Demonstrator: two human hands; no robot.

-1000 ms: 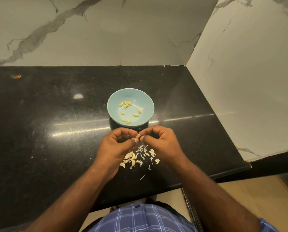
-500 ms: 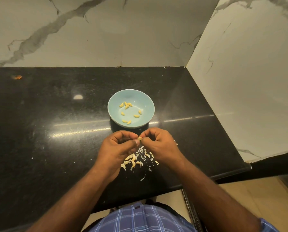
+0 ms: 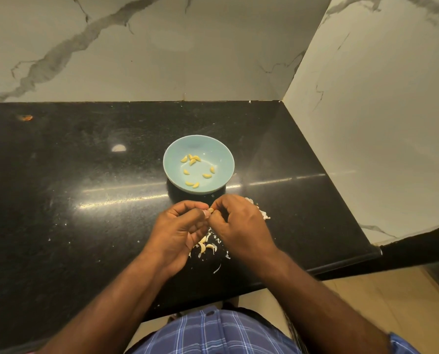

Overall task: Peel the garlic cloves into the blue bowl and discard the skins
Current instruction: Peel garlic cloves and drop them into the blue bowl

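nearest: pile of unpeeled cloves and skins [image 3: 206, 247] on the counter [image 3: 85, 213], under and between both wrists. above it, left hand [image 3: 180, 232] and right hand [image 3: 241, 226] both pinch one garlic clove [image 3: 210, 210] at the fingertips; its long axis is too small to tell. blue bowl [image 3: 223, 154] sits at 12 o'clock from the clove, just beyond, holding nine peeled cloves [image 3: 192, 160]. drop looks like a short forward reach, either hand equally near.

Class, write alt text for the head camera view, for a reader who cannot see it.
Two hands, the left hand and the right hand, pinch one small garlic clove between their fingertips above a black counter. Just beyond them a blue bowl holds peeled cloves, and pale skins lie scattered under the hands.
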